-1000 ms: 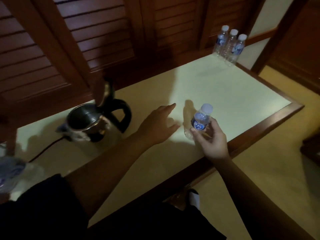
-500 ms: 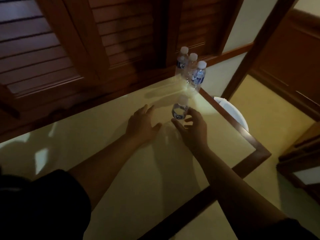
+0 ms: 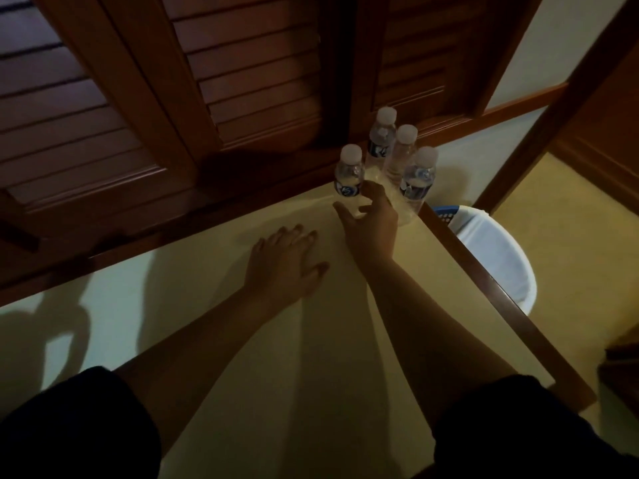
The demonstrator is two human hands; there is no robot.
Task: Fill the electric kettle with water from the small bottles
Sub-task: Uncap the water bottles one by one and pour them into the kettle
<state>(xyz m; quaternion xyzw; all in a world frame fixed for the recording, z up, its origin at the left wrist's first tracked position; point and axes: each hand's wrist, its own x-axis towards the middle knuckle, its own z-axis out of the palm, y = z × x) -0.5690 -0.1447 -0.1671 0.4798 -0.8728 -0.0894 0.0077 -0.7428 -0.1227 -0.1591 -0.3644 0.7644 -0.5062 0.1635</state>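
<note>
1. Four small water bottles stand upright in a tight cluster at the far right corner of the tabletop (image 3: 276, 392), close against the dark louvred wooden panels (image 3: 242, 81).
2. The nearest-left bottle (image 3: 348, 176) has a white cap and a blue label and stands slightly apart from the other three bottles (image 3: 401, 157).
3. The right hand (image 3: 371, 226) reaches to this bottle; its thumb stretches toward the base on the left and the fingers (image 3: 375, 190) curl beside the label.
4. The grip of the right hand is loosely spread around the bottle; whether it actually touches the plastic cannot be told.
5. The left hand (image 3: 283, 267) lies palm down on the tabletop, fingers fanned out, holding nothing, just left of the right forearm.
6. Both forearms stretch forward from dark short sleeves (image 3: 69, 426) at the bottom edge.
7. A white bin (image 3: 498, 261) with a blue rim stands on the floor just beyond the right edge of the tabletop.
8. The kettle is out of view.
</note>
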